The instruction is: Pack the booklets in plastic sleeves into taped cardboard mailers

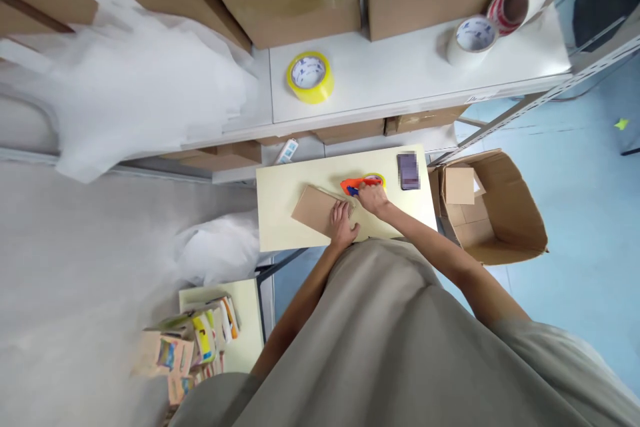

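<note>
A small flat cardboard box (pixel 314 208) lies on the pale yellow table (pixel 280 227). My left hand (pixel 343 225) rests flat on the box's near right end, fingers spread. My right hand (pixel 373 198) is closed round the handle of an orange and blue tape dispenser (pixel 354 185) loaded with a yellow tape roll, just right of the box. A phone (pixel 409 171) lies on the table to the right of the dispenser.
An open cardboard carton (pixel 505 213) stands on the blue floor at the right. A white shelf (pixel 415 73) behind holds a yellow tape roll (pixel 310 77), two more tape rolls (pixel 475 37) and large cartons. White foam sheets (pixel 125 93) lie at the left. Colourful small boxes (pixel 195 343) sit on a lower table.
</note>
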A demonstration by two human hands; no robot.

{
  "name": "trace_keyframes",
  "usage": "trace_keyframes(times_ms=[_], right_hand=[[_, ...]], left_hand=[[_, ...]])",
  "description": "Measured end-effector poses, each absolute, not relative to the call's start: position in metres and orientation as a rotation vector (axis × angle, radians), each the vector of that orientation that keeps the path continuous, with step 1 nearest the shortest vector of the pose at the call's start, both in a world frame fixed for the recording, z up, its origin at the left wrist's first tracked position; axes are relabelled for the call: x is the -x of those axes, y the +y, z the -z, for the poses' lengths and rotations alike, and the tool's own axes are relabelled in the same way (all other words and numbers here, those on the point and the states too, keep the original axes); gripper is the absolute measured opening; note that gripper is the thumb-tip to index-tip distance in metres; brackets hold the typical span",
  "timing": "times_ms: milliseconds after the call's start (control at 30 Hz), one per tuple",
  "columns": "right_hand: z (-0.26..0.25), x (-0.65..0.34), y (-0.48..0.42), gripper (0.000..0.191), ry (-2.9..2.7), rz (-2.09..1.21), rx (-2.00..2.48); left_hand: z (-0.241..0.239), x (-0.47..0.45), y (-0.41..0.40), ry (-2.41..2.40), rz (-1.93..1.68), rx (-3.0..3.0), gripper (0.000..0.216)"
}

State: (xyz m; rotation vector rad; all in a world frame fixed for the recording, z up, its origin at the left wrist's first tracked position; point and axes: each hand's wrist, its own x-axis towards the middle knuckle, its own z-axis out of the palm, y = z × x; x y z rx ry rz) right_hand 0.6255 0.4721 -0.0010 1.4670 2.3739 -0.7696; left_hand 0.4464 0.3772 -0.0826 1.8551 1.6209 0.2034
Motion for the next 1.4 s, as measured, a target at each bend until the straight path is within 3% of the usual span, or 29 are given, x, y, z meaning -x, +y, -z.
trace_keyframes(times_ms=[133, 300, 433, 567, 667, 800, 1000, 1100, 1233, 1400], right_hand=[[-0.023, -0.656, 0.434, 0.061, 2.006, 0.775, -1.875], [-0.084, -0.684, 0.422, 0.063, 1.986, 0.601, -2.138], [-0.141, -0.693, 0.464, 0.066, 2.147, 0.240, -2.441], [-0.162, -0.705, 0.549, 0.057, 2.427, -0.089, -2.477], [-0.152, -0.713, 0.611, 0.047, 2.528, -0.121, -2.475], [-0.135, -0.715, 0.648, 0.044, 2.515, -0.006, -2.480], [-0.081, -0.696, 0.578, 0.057, 2.617, -0.055, -2.741], [-0.021, -0.668, 0.502, 0.064, 2.427, 0.452, -2.948], [0.052, -0.619, 0.409, 0.079, 1.338, 1.807, -2.850], [0.086, -0.576, 0.370, 0.076, 0.726, 2.288, -2.657]], left_hand=[[0.052, -0.446, 0.400, 1.475, -0.466, -1.878, 0.076], [-0.017, -0.481, 0.442, 1.137, -0.861, -2.151, 0.060], [-0.079, -0.520, 0.496, 1.089, -1.124, -2.205, 0.059], [-0.113, -0.552, 0.564, 1.070, -1.264, -2.157, 0.069], [-0.118, -0.562, 0.600, 1.077, -1.260, -2.123, 0.071], [-0.102, -0.545, 0.597, 1.016, -1.106, -2.123, 0.056], [-0.020, -0.451, 0.533, 1.305, -0.735, -1.999, 0.036], [0.024, -0.393, 0.509, 1.661, -0.485, -1.840, 0.036], [0.060, -0.334, 0.508, 1.912, -0.197, -1.618, 0.058], [0.083, -0.306, 0.534, 1.907, -0.010, -1.485, 0.064]])
